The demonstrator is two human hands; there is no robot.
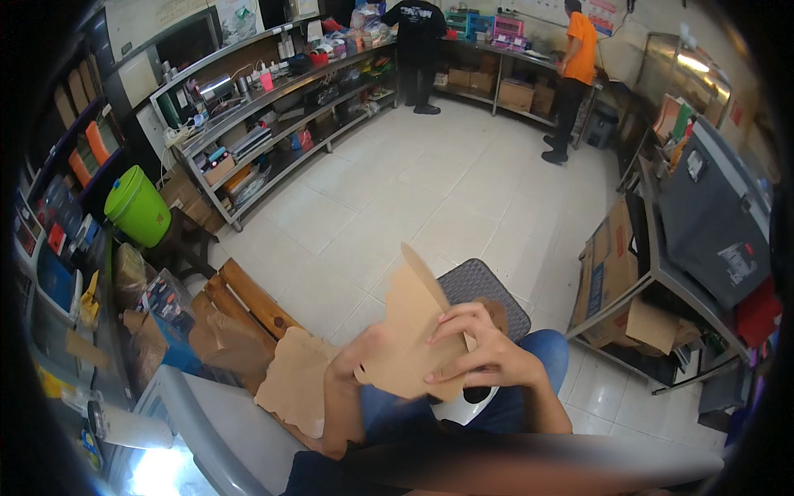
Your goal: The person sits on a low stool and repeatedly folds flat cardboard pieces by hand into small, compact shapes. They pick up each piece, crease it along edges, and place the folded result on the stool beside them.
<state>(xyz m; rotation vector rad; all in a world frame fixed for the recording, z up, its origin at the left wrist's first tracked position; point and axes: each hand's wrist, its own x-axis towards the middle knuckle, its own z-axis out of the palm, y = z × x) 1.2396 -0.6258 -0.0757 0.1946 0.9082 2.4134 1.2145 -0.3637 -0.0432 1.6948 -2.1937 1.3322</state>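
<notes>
Both my hands hold a brown cardboard box blank (pixel 412 310), its flaps partly raised, above my lap. My left hand (pixel 363 353) grips its left edge; the fingers are blurred and partly hidden behind the board. At the right side, my right hand (pixel 487 350) pinches the board with spread, bent fingers. A flat stack of brown cardboard blanks (pixel 294 378) lies on the wooden bench to the left, beside my left forearm. More folded cardboard pieces (pixel 229 341) are bunched together farther left. Behind my right hand is a grey woven-pattern stool seat (pixel 484 285), with a brown piece partly visible on it.
A wooden bench (pixel 248 297) and a blue container (pixel 173 353) stand to the left, near a lime-green bucket (pixel 138 208). A metal rack (pixel 664 266) with cartons is at the right. One person (pixel 422 49) in black and another (pixel 577 68) in orange stand by the far shelves.
</notes>
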